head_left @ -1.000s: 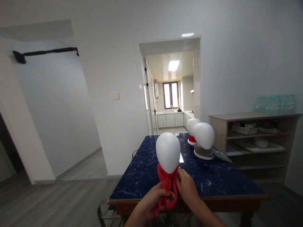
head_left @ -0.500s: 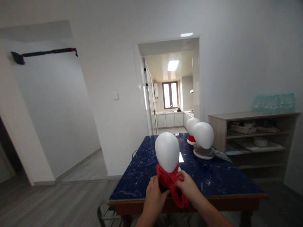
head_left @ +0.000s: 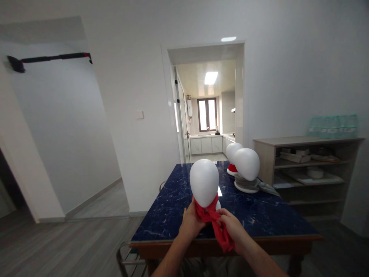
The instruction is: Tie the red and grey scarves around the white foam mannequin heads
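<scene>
A white mannequin head stands near the front of the blue marbled table. Around its neck is a red scarf, its loose end hanging over the table's front edge. My left hand is at the left side of the neck, closed on the scarf with its fingertips partly hidden behind the cloth. With thumb and fingers, my right hand pinches the scarf below the head on the right.
Farther right on the table stand a mannequin head with a grey scarf and one with a red band. A shelf unit bearing bottles is at right. A metal-framed seat stands at the front left.
My left hand has moved up and closer to the neck. My right hand has shifted slightly right, and the scarf's hanging end has gone right with it.
</scene>
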The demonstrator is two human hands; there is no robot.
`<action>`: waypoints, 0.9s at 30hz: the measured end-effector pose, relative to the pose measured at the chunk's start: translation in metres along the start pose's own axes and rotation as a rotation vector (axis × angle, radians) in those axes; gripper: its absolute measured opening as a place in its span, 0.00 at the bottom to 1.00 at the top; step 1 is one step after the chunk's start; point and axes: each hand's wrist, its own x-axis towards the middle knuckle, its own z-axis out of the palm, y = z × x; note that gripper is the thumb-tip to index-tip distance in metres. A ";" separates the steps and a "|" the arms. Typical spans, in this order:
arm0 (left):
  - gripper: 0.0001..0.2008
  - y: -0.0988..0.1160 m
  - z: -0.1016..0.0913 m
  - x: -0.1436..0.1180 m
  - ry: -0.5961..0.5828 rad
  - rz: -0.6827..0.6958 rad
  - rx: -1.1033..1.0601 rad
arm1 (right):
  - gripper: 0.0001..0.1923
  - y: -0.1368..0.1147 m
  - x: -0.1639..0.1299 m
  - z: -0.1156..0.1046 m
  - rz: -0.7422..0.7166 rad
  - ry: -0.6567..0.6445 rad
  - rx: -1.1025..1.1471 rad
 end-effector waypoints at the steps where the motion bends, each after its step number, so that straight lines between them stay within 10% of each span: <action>1: 0.56 -0.001 0.000 0.000 -0.004 0.015 0.001 | 0.16 -0.001 -0.001 -0.004 0.008 0.025 -0.049; 17: 0.65 -0.015 0.005 0.004 0.006 0.009 0.012 | 0.19 -0.048 -0.024 -0.143 -0.129 -0.151 -0.797; 27: 0.66 -0.017 0.006 0.005 0.011 0.003 0.008 | 0.11 -0.052 -0.006 -0.186 -0.193 0.168 -1.513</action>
